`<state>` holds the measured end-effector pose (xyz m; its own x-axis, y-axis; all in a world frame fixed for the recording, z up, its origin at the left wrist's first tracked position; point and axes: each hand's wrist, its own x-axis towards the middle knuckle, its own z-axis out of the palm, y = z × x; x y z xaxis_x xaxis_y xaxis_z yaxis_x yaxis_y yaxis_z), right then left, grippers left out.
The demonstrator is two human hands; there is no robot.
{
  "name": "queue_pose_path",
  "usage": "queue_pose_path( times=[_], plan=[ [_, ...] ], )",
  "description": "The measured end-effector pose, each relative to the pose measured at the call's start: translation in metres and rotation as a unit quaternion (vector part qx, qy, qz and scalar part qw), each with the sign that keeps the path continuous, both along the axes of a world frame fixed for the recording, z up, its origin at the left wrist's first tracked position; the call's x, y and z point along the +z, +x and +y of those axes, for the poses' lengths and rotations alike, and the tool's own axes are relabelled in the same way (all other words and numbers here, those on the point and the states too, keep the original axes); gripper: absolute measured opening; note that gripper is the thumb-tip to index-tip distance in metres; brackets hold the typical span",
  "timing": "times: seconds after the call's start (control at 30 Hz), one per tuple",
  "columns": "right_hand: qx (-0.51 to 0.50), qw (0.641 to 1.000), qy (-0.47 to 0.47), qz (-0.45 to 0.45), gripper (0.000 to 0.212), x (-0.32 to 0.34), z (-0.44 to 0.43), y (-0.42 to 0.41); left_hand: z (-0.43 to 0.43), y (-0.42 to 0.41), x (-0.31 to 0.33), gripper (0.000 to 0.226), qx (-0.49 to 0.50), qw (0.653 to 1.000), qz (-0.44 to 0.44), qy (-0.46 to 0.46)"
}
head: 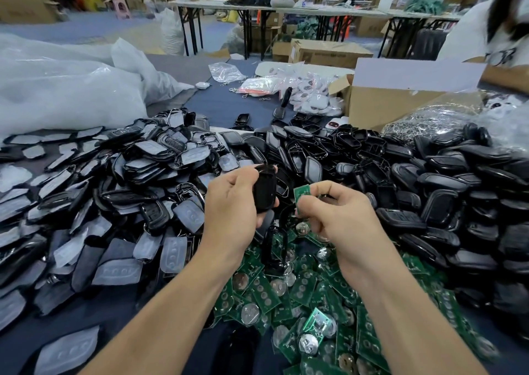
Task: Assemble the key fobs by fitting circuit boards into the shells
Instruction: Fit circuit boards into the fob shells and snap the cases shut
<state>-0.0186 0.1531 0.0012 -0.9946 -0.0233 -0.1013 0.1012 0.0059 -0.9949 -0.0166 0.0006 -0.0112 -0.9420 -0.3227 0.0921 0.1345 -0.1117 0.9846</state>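
Observation:
My left hand grips a black key fob shell, held upright above the table. Just to its right, my right hand pinches a small green circuit board between thumb and fingers. The board's edge is a short gap from the shell, not touching it. Below both hands lies a heap of green circuit boards with round coin cells. Another black shell rests on that heap.
A pile of grey rubber button pads and shell halves fills the left. Black shells are heaped on the right. A cardboard box, white plastic bags and bagged white fobs stand behind. A person in white is at far right.

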Motion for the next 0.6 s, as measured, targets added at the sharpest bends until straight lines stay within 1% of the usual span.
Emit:
queue_pose_path(
  times=[0.07, 0.2, 0.27, 0.4, 0.53, 0.6],
  plan=[
    [-0.003, 1.000, -0.011, 0.006, 0.026, 0.0013, -0.0010, -0.0001, 0.0007, -0.0012, 0.0001, 0.037, 0.014, 0.999, -0.010, -0.031],
    [0.011, 0.994, -0.105, 0.003, 0.018, 0.0018, -0.0048, -0.0004, 0.0008, -0.0018, -0.0007, 0.029, 0.031, 0.998, -0.023, -0.057],
    [0.015, 0.994, -0.110, 0.015, 0.013, 0.0000, -0.0054, -0.0001, 0.0002, -0.0019, -0.0016, 0.027, 0.030, 0.996, -0.026, -0.076],
    [-0.009, 0.995, -0.094, 0.037, 0.015, -0.0039, -0.0057, -0.0001, -0.0006, -0.0021, -0.0036, 0.025, 0.025, 0.993, -0.022, -0.114],
    [-0.045, 0.993, -0.090, 0.063, 0.023, -0.0054, -0.0030, -0.0020, -0.0001, -0.0027, -0.0036, 0.021, 0.015, 0.993, -0.021, -0.114],
    [-0.058, 0.989, -0.107, 0.078, 0.024, -0.0045, -0.0018, -0.0031, -0.0005, -0.0025, -0.0031, 0.020, 0.012, 0.994, -0.025, -0.108]
  ],
)
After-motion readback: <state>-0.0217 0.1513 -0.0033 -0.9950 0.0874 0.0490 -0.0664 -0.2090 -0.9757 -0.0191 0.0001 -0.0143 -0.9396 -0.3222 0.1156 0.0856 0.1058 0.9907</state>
